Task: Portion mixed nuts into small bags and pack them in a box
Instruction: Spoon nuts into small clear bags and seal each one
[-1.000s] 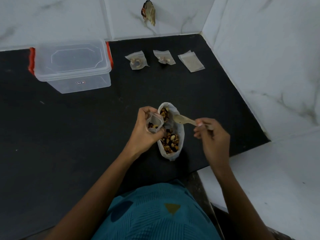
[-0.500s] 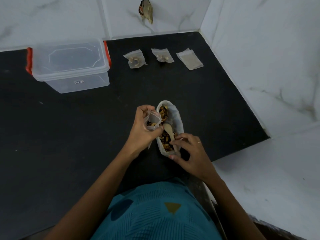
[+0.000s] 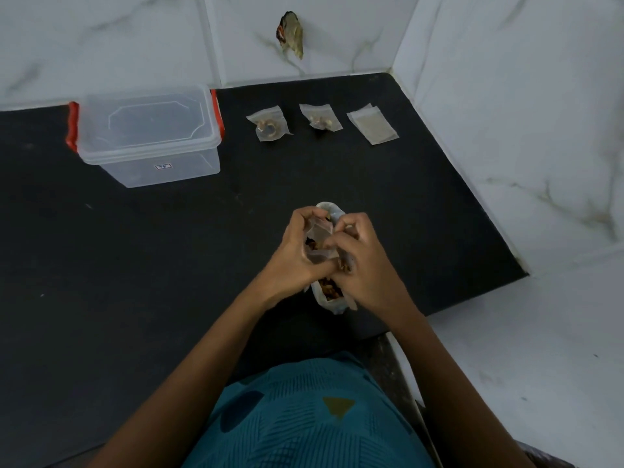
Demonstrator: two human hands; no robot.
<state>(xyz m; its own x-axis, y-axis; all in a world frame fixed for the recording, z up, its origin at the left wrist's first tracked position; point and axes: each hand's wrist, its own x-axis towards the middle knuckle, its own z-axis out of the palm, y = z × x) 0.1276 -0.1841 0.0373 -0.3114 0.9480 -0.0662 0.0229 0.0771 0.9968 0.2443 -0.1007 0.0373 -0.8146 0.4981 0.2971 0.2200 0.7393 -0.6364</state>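
Both hands meet over the big open bag of mixed nuts (image 3: 332,293) lying on the black counter (image 3: 169,248). My left hand (image 3: 293,255) grips a small clear bag (image 3: 319,239) with some nuts in it. My right hand (image 3: 361,261) pinches the same small bag at its top edge. The spoon is hidden. Two filled small bags (image 3: 269,125) (image 3: 320,118) and a flat stack of empty bags (image 3: 372,126) lie in a row at the back. A clear plastic box (image 3: 148,133) with red clips stands at the back left, its lid on.
White marble walls close the counter at the back and right (image 3: 506,130). A small dark object (image 3: 292,37) hangs on the back wall. The counter's front right corner (image 3: 520,271) drops to a pale floor.
My right hand put the spoon down into the big nut bag and moved up left to the small bag, which both hands now hold together.
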